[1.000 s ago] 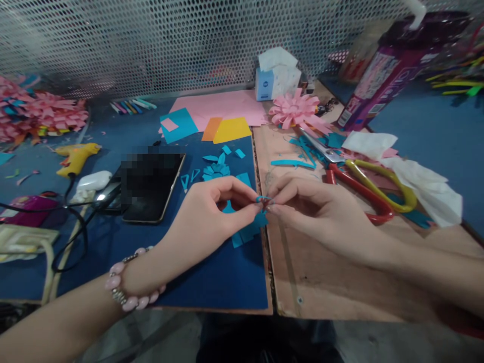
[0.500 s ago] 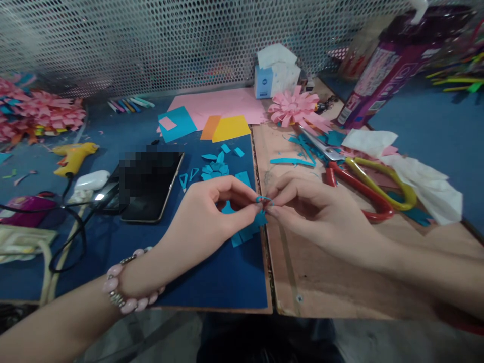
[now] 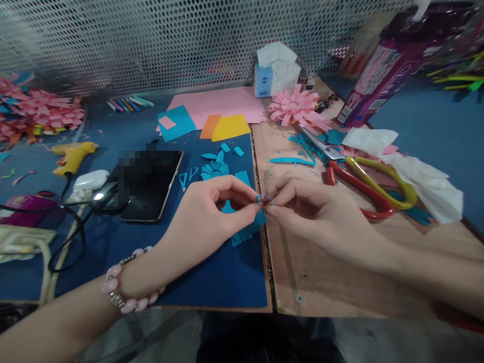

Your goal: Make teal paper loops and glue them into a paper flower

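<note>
A small blue paper strip (image 3: 267,199), bent into a curve, is pinched between both hands over the seam of the table. My left hand (image 3: 219,209) grips its left end between thumb and fingertips. Thumb and fingers of my right hand (image 3: 315,209) close on the other end, nearly touching the left fingertips. Under and behind my left hand lie blue paper pieces (image 3: 242,236) and a blue folded paper cluster (image 3: 215,170), partly hidden. Two small blue loops (image 3: 183,180) rest left of the cluster.
Red-and-yellow-handled scissors (image 3: 338,164) lie beyond my right hand, near crumpled tissues (image 3: 427,186). A phone (image 3: 153,186) and yellow glue gun (image 3: 73,156) are at left. Pink paper (image 3: 223,103), a pink flower (image 3: 294,106), a tissue pack (image 3: 278,73) and a purple canister (image 3: 389,70) stand or lie farther back.
Both hands keep their pinch at nearly the same place. The curved blue strip between them looks slightly flatter and tilted; the rest has not visibly moved.
</note>
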{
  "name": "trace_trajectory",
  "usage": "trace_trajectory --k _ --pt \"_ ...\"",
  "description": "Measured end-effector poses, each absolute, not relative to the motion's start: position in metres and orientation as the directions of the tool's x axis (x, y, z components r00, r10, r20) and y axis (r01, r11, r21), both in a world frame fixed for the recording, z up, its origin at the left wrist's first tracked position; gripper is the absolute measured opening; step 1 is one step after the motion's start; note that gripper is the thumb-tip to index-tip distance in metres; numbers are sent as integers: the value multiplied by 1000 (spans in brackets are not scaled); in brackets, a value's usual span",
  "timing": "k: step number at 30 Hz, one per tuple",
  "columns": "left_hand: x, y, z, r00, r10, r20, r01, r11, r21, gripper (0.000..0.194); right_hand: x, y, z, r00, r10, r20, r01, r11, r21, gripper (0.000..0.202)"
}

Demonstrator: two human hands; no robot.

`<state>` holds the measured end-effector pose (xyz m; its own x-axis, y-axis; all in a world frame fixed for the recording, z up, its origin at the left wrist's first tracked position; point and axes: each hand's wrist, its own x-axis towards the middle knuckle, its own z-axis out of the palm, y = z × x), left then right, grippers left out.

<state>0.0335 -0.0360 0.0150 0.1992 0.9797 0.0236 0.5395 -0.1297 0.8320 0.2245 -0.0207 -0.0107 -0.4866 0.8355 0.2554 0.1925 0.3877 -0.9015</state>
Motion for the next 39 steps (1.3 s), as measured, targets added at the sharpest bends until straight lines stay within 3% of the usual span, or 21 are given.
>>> trace_trajectory --k 23,39 --pt "35 -37 14 193 980 40 540 -140 830 9 220 -23 -9 -460 871 172 169 276 -946 14" --pt "32 -36 13 185 983 -6 539 -96 837 13 221 -20 -12 -475 862 178 178 292 -940 9"
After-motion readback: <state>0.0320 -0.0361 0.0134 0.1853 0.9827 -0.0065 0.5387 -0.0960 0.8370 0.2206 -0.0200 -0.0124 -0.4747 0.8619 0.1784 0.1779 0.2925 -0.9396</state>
